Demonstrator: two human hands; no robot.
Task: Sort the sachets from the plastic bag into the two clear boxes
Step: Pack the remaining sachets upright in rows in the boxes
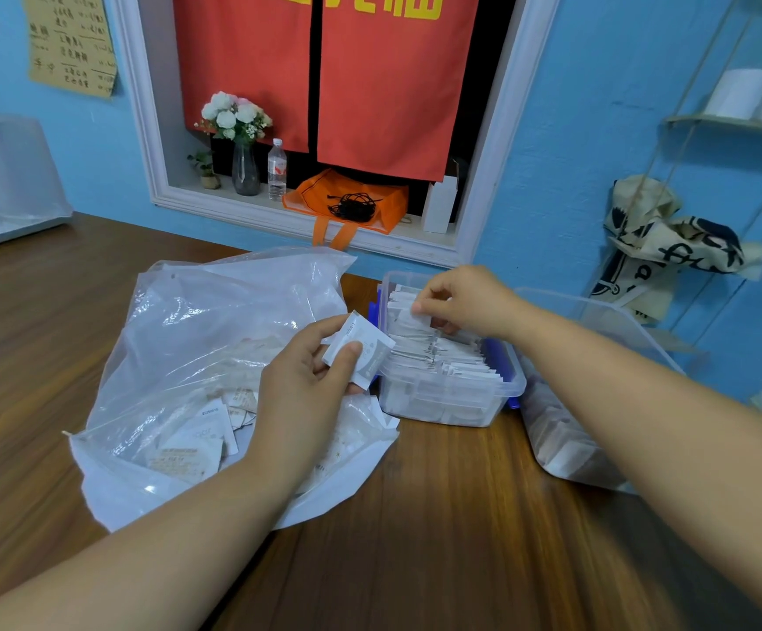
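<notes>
desk (438,530): brown wood grain
wall (575,129): blue
curtain (370,84): red, yellow lettering
box clips (500,352): blue
sachets (443,352): white

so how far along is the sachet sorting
Partly done: the near clear box is packed with a row of sachets. In hand: left hand holds white sachets; right hand pinches one sachet in that box. Left: many loose sachets in the plastic bag.

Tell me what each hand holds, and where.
Left hand pinches white sachets by their lower edge, thumb on front. Right hand pinches the top edge of a sachet in the clear box.
</notes>
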